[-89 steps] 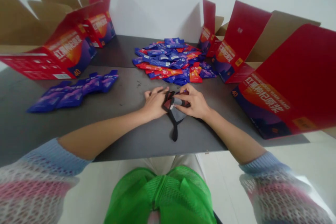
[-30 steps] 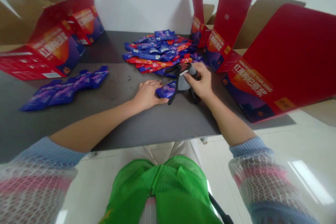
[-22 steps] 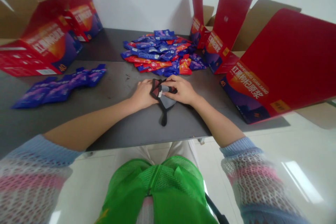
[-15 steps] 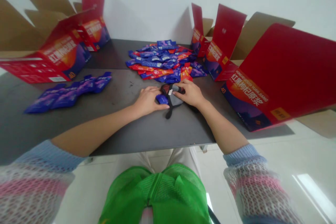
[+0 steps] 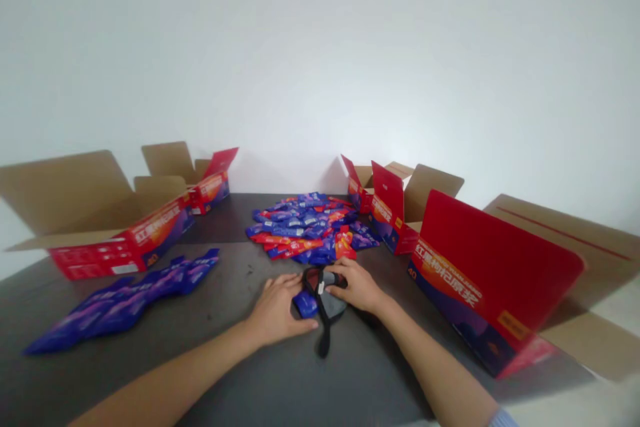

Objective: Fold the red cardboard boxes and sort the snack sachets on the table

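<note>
My left hand [image 5: 280, 310] lies on the grey table, its thumb apart from the fingers, beside a small glossy blue object [image 5: 306, 305]. Whether it touches that object I cannot tell. My right hand [image 5: 356, 285] has its fingers curled on a black-and-grey item with a dark loop and a hanging strap [image 5: 331, 305]; its exact kind is unclear. The blue object sits against the left side of this item. Just beyond both hands is a heap of blue and red sachets [image 5: 310, 227].
A row of overlapping blue sachets [image 5: 135, 293] lies at the left. Open red cartons with brown insides stand on both sides: a left carton [image 5: 100, 257], a far-left one [image 5: 213, 190], a near-right one [image 5: 460, 280] and others behind it. A white wall [image 5: 320, 67] rises behind the table.
The view has tilted upward, so the table and cartons appear lower and more wall shows. Both hands keep nearly the same places around the strapped item.
</note>
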Available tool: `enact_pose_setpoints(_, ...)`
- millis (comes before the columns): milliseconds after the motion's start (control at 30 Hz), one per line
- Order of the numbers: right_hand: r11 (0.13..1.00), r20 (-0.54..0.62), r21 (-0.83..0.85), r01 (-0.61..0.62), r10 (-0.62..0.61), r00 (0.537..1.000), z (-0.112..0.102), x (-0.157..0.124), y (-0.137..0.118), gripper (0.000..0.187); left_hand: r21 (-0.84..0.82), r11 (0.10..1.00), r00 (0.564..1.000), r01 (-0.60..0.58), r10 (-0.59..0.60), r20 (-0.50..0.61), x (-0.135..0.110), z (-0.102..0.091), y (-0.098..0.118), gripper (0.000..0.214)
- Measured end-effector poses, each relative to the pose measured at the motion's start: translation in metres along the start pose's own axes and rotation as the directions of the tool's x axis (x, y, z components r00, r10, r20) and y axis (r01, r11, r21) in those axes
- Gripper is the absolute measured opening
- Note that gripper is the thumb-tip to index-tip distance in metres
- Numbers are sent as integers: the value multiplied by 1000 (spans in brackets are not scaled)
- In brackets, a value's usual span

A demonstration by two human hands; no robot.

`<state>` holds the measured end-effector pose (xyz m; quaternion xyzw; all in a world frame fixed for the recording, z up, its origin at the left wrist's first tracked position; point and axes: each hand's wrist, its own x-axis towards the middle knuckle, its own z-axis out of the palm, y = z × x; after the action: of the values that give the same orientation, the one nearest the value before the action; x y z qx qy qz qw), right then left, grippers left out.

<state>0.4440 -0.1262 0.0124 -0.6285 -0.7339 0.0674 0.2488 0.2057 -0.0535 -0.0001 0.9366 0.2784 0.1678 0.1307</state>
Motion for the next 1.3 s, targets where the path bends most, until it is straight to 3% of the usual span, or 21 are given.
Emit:
enact_pose_setpoints(200, 1000, -27, -4, 26, -26, 999, -2, -1, -6, 37, 12, 997, 997, 75, -75, 10, -4, 0, 5, 84)
enact_pose_setpoints(433, 945, -232, 201, 259, -211, 950, 2, -8, -23, 37, 85, 976, 979, 198, -193, -67, -10, -4, 17, 60)
enact_pose_setpoints(500, 917, -176, 263, 301, -262, 949, 5, -6, -31, 39, 95, 970, 973, 224, -217, -83, -12, -8, 17, 50)
enact_pose_setpoints(600, 915, 59, 247, 318, -342, 938, 8, -3, -39, 42, 99, 977, 981, 191, -186, -61, -13, -11, 16, 31)
enact_pose_setpoints(700, 961, 120, 145, 236, -254, 960, 8, -1, -39, 44, 97, 978, 983, 183, -178, -53, -12, -11, 13, 34)
enact_pose_setpoints(867, 998, 49, -56, 27, -24, 999, 3, 0, -26, 43, 60, 988, 987, 145, -140, -81, -7, -3, 5, 59)
enact_pose_setpoints(1033, 967, -33, -181, -179, 176, 984, -2, -1, -16, 43, 101, 989, 993, 108, -103, -56, -2, -1, -3, 72)
enact_pose_setpoints(1200, 948, -217, -232, -218, 168, 962, -10, -6, -1, 39, 178, 978, 994, 107, -103, -31, 0, -4, -2, 84)
enact_pose_setpoints(1300, 989, -381, -69, -130, 95, 920, -14, -8, 6, 36, 194, 975, 994, 112, -109, -28, -2, -4, 2, 81)
